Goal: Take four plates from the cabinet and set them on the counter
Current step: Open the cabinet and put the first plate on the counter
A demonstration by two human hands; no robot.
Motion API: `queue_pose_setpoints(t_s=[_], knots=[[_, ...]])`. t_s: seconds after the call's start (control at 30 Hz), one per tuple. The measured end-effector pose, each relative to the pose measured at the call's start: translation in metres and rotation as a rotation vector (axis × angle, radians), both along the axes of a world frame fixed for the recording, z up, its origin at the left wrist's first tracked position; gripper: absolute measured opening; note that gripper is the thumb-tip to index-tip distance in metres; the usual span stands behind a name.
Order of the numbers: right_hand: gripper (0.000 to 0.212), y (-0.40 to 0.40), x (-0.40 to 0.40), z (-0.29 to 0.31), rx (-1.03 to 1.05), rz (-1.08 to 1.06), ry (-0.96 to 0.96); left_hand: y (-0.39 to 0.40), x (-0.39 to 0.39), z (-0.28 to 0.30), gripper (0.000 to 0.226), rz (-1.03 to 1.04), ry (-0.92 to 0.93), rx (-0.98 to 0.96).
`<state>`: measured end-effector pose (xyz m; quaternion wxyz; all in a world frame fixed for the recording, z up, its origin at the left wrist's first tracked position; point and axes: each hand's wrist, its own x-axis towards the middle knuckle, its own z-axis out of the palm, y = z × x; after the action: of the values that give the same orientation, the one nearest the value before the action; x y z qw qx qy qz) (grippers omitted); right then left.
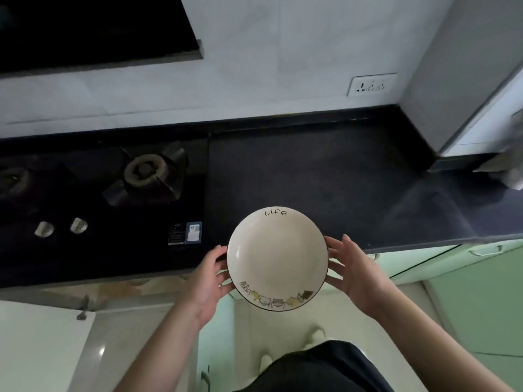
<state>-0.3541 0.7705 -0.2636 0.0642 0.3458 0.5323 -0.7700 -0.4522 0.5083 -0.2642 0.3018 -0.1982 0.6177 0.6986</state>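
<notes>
The cream plate (pixel 277 258) — round, shallow, with "life" lettered on its far rim and a row of cartoon cats along its near rim — hangs level between the two hands, straddling the near edge of the black counter (pixel 325 176). Its far half sits over the stone, its near half over the floor and the pale green cabinet fronts (pixel 481 292) below. Whether its underside already touches the counter cannot be told from above.

The left hand (pixel 208 281) cups the left rim with curled fingers reaching under it; the right hand (pixel 353 270) mirrors it on the right rim, thumb up at the edge. Both are grasping the plate, and neither is nearer than the other — the grip is symmetrical, so a round plate has no long axis to worry about.

The bare landing spot lies straight ahead, farther in and slightly right, between the gas hob (pixel 147 176) on the left and the wall corner on the right. No other plates show on the counter, so this is likely an early one of the four. The move probably calls for a short push forward and down, keeping clear of the hob's edge.
</notes>
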Motion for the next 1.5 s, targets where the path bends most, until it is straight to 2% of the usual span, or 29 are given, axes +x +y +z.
queue_pose_setpoints(t_s=[0.37, 0.53, 0.7, 1.13, 1.5], knots=[[0.046, 0.063, -0.107, -0.049, -0.013, 0.098, -0.131, 0.07, -0.084, -0.031, 0.026, 0.095, -0.079, -0.075], [0.05, 0.085, -0.151, -0.059, -0.068, 0.145, -0.203, 0.084, -0.116, -0.044, 0.034, 0.117, -0.125, -0.115], [0.041, 0.088, -0.178, -0.068, -0.109, 0.168, -0.213, 0.085, -0.138, -0.056, 0.038, 0.129, -0.133, -0.124], [0.038, 0.064, -0.214, -0.084, -0.093, 0.055, -0.179, 0.067, -0.192, -0.08, 0.041, 0.115, -0.149, -0.096], [0.041, 0.055, -0.223, -0.084, -0.105, 0.024, -0.178, 0.058, -0.205, -0.086, 0.042, 0.096, -0.155, -0.043]])
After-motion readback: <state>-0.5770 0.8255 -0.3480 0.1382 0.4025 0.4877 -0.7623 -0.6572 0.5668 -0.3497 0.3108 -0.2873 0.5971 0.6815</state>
